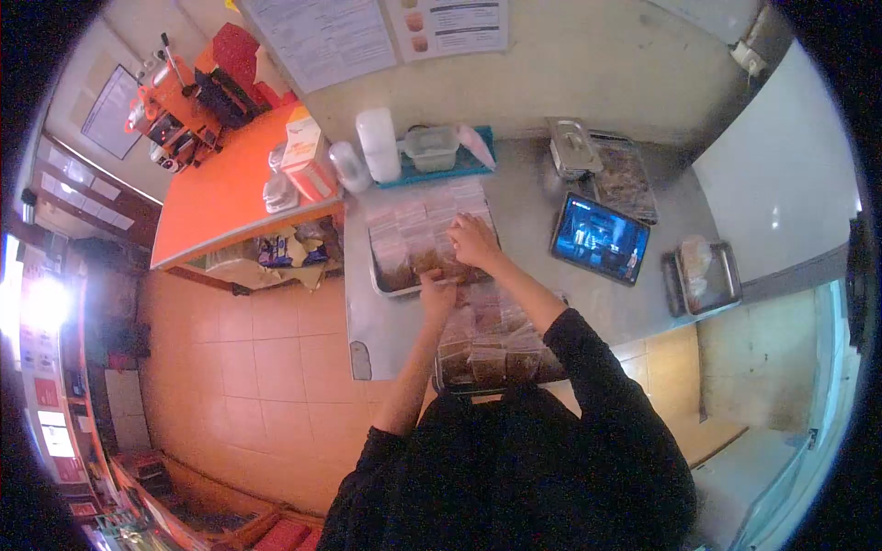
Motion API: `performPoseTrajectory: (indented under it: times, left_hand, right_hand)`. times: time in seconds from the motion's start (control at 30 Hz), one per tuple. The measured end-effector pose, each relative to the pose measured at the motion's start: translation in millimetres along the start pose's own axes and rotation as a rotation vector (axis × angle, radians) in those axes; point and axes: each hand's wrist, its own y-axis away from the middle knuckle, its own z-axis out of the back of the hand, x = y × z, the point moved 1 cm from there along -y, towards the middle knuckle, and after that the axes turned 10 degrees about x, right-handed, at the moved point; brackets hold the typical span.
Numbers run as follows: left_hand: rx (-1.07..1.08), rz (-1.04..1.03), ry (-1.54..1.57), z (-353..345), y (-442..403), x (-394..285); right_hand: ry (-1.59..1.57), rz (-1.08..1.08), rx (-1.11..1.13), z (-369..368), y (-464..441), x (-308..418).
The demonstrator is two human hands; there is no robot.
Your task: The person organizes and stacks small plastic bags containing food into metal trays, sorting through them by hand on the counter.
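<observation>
Two shallow metal trays are set on a steel work table, one behind the other. The far tray [401,292] is filled with small clear bags [395,243] laid in rows; brown contents are seen in the nearer ones. The near tray [470,392] is placed against the front of the operator's body and is loaded with similar filled bags [491,365].

The left hand [439,287] is positioned at the near edge of the far tray, with its fingers bent over the bags. The right hand [473,241] is held farther back, over the right part of the same tray, with its fingers curled. Whether a bag is gripped by either hand cannot be told.

To the right of the trays, a tablet [600,241] with a lit screen is laid on the table. Behind it, a lidded steel container [574,151] is located. At the far right, a small steel tray [732,275] is stationed near the table edge. Beyond the far tray, a clear plastic tub [432,151] is supported by a teal tray [467,167].
</observation>
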Motion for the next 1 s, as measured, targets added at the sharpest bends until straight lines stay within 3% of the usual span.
performPoseTrajectory:
  times: [0.07,0.17,0.23,0.27,0.33,0.47,0.63,0.87,0.93,1.0]
  left_hand:
    - [-0.025,0.035,-0.14,11.9,22.0,-53.4]
    - [-0.007,0.075,-0.369,19.5,23.2,-63.2]
    - [-0.039,-0.417,-0.739,17.8,15.3,-52.8]
    - [-0.035,-0.424,-0.741,15.0,12.2,-49.5]
    - [0.072,-0.637,-0.797,5.3,9.5,-50.5]
    - [0.107,-0.692,-0.846,-12.0,4.8,-36.2]
    - [0.28,-0.436,-0.932,-14.8,-9.1,-25.7]
    - [0.263,-0.494,-0.982,-21.8,-8.9,-30.6]
    - [0.141,-0.658,-0.982,-22.0,-10.2,-24.5]
    - [0.21,-0.572,-0.953,-21.0,-18.3,-21.3]
  right_hand:
    - [-0.037,-0.021,-0.01,-4.3,-2.4,-6.0]
    - [-0.079,0.009,0.012,-6.7,-9.5,-13.2]
    - [0.024,0.036,0.124,0.8,-12.0,-11.7]
    - [0.026,0.03,0.118,4.5,-12.6,-11.4]
    - [0.092,0.134,0.059,12.1,-11.6,-9.9]
    - [-0.048,0.016,0.226,19.3,-17.8,-5.6]
    - [-0.063,0.084,0.178,4.9,-26.1,-13.9]
    - [-0.055,0.086,0.133,1.5,-27.0,-18.5]
    - [-0.115,0.075,0.089,1.4,-27.3,-19.0]
    - [-0.099,0.098,0.074,5.9,-25.7,-18.0]
